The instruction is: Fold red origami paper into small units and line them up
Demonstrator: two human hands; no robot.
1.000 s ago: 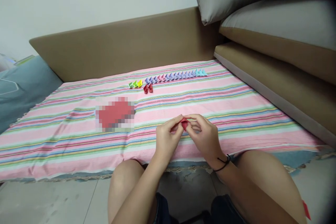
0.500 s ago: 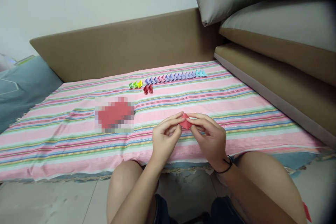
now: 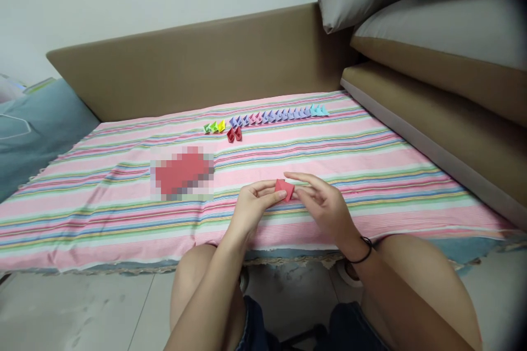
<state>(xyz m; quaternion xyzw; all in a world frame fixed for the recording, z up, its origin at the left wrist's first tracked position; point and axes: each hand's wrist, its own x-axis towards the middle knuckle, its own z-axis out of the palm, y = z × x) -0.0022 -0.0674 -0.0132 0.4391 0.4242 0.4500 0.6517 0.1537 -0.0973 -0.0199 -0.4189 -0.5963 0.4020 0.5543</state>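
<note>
A small piece of red folded paper (image 3: pixel 284 188) is held above the striped cloth, close to its front edge. My left hand (image 3: pixel 252 204) pinches it from the left, thumb flat across its face and fingers behind. At its right edge are the thumb and a bent finger of my right hand (image 3: pixel 325 205), closed on the corner, while the index finger stretches over the top. Farther back, two dark red folded paper pieces (image 3: pixel 234 135) sit in front of a long row of purple, pink and blue folded paper pieces (image 3: pixel 280 115). Green and yellow ones (image 3: pixel 214 127) stand to their left.
A blurred-out red block (image 3: pixel 181 173) lies left of my hands on the striped cloth (image 3: pixel 123 219). A brown backboard (image 3: pixel 197 71) runs along the wall. Stacked cushions (image 3: pixel 444 77) rise at the right, and blue fabric (image 3: pixel 49 112) lies at the left.
The red paper has turned and shifted slightly left. My left thumb now lies across its face; my right index finger has lifted off and straightened. The view has tilted down slightly.
</note>
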